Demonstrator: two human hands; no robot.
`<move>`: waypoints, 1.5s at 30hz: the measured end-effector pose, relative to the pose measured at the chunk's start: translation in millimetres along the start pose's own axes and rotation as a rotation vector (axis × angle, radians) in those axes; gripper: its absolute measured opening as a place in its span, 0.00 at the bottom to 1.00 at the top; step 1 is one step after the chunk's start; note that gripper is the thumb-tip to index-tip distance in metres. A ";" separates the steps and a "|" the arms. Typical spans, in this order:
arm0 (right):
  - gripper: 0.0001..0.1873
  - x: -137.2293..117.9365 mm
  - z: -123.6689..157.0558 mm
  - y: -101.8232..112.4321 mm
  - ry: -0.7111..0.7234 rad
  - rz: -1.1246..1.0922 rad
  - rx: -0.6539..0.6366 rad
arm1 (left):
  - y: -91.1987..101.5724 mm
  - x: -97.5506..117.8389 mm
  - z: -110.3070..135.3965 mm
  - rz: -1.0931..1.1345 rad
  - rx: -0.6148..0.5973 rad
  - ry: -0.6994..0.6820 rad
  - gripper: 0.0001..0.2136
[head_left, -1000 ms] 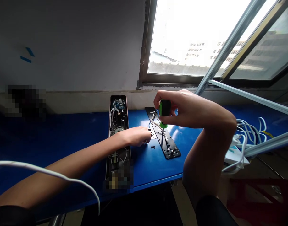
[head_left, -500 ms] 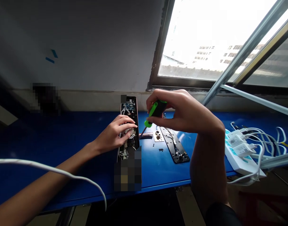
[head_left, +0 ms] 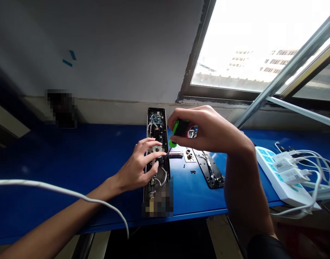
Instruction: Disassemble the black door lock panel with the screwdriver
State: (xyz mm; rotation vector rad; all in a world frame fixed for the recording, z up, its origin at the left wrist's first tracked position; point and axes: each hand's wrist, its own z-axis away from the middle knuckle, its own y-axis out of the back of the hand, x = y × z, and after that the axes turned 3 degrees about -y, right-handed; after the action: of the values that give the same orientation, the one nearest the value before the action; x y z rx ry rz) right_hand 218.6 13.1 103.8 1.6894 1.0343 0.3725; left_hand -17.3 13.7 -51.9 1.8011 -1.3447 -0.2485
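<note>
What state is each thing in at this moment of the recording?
Right hand, closed around the screwdriver.
Screwdriver, held, tip at the lock.
Left hand, fingers spread on the lock.
Electronic lock, cover off, wiring exposed.
Black plate, lying flat.
Power strip, chargers plugged in.
Window, open.

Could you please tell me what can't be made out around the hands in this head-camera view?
All in the head view:
The lower end of the electronic lock body is blurred by a pixelated patch.
Its middle is partly covered by the left hand.
The right hand hides the far end of the black metal plate.
The green-handled screwdriver's tip is too small to show whether it meets a screw.
The small black screws are too small to count.
</note>
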 end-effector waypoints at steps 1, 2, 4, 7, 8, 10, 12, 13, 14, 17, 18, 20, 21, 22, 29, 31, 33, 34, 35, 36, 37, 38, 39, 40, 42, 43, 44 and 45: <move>0.07 -0.4 0.6 0.4 0.003 0.004 0.007 | -1.6 0.3 0.6 0.005 -0.005 0.002 0.18; 0.07 -0.8 1.2 0.9 0.006 0.007 0.013 | -3.1 0.4 1.1 0.010 -0.010 0.002 0.18; 0.08 -1.5 2.0 1.7 0.011 0.011 0.021 | -5.1 0.1 1.7 0.023 -0.018 0.000 0.18; 0.07 -2.6 1.9 1.6 0.010 0.019 0.021 | -6.1 -0.3 1.9 0.034 -0.022 0.004 0.18; 0.07 -3.0 1.6 1.1 0.009 0.022 0.018 | -6.1 -0.3 2.0 0.033 -0.023 0.006 0.19; 0.07 -3.7 1.1 -0.3 0.010 0.019 0.008 | -6.0 -0.1 2.2 0.026 -0.026 0.006 0.19; 0.07 -4.4 0.7 -1.7 0.013 0.010 -0.002 | -5.9 0.3 2.4 0.019 -0.031 0.005 0.20; 0.07 -4.7 0.6 -2.3 0.013 0.009 -0.005 | -5.9 0.5 2.5 0.017 -0.033 0.004 0.19; 0.07 -5.2 0.6 -2.8 0.009 0.019 -0.003 | -5.9 0.9 2.5 0.015 -0.034 0.005 0.19; 0.11 -7.9 1.1 -3.4 -0.020 0.105 0.019 | -6.0 1.7 2.5 0.000 -0.030 0.015 0.19; 0.13 -9.5 1.5 -3.5 -0.034 0.144 0.026 | -5.9 1.8 2.6 -0.009 -0.026 0.020 0.19; 0.17 -13.4 2.6 -4.0 -0.069 0.217 0.029 | -5.8 1.7 3.0 -0.028 -0.020 0.032 0.18; 0.18 -15.5 3.2 -4.4 -0.086 0.249 0.026 | -5.8 1.5 3.2 -0.036 -0.020 0.037 0.18; 0.18 -17.5 3.6 -5.1 -0.095 0.275 0.022 | -5.8 1.3 3.4 -0.041 -0.021 0.039 0.17; 0.17 -23.1 4.4 -8.8 0.028 0.250 0.019 | -6.8 2.6 2.6 -0.033 -0.028 0.033 0.17; 0.12 -22.9 5.6 -7.7 0.032 0.175 -0.024 | -6.9 3.3 2.4 -0.041 -0.019 0.034 0.16; 0.09 -22.9 6.9 -6.4 0.014 0.129 -0.052 | -7.2 3.3 2.7 -0.061 -0.014 0.043 0.16; 0.10 -23.1 7.3 -6.0 -0.003 0.129 -0.047 | -7.4 3.1 3.0 -0.071 -0.015 0.050 0.16; 0.11 -23.4 7.3 -5.9 -0.022 0.133 -0.036 | -7.7 2.7 3.4 -0.079 -0.017 0.057 0.16; 0.12 -23.8 7.1 -5.9 -0.039 0.139 -0.027 | -8.0 2.3 3.8 -0.086 -0.020 0.063 0.16; 0.13 -24.5 6.6 -6.1 -0.049 0.142 -0.018 | -8.2 1.9 4.1 -0.091 -0.024 0.067 0.16; 0.13 -25.3 6.1 -6.3 -0.051 0.139 -0.016 | -8.4 1.5 4.4 -0.094 -0.025 0.068 0.16; 0.13 -26.2 5.7 -6.4 -0.044 0.126 -0.026 | -8.4 1.3 4.4 -0.096 -0.026 0.067 0.16; 0.13 -27.2 5.6 -6.2 -0.027 0.104 -0.043 | -8.2 1.3 4.3 -0.095 -0.028 0.064 0.16; 0.10 -29.0 6.8 -4.7 0.022 0.051 -0.085 | -7.3 1.9 3.7 -0.086 -0.035 0.064 0.16; 0.10 -29.7 8.0 -3.6 0.043 0.026 -0.106 | -6.8 2.3 3.3 -0.081 -0.041 0.067 0.15; 0.14 -30.1 9.3 -2.3 0.060 0.008 -0.123 | -6.3 2.7 2.9 -0.077 -0.048 0.073 0.15; 0.18 -30.2 10.6 -1.1 0.070 0.002 -0.131 | -5.9 3.1 2.5 -0.074 -0.053 0.077 0.15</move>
State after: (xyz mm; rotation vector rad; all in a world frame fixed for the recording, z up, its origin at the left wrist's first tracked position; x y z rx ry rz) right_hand 208.0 -17.0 106.1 1.5698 1.0364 0.4938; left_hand -13.5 10.2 -56.8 1.7996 -1.2091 -0.2503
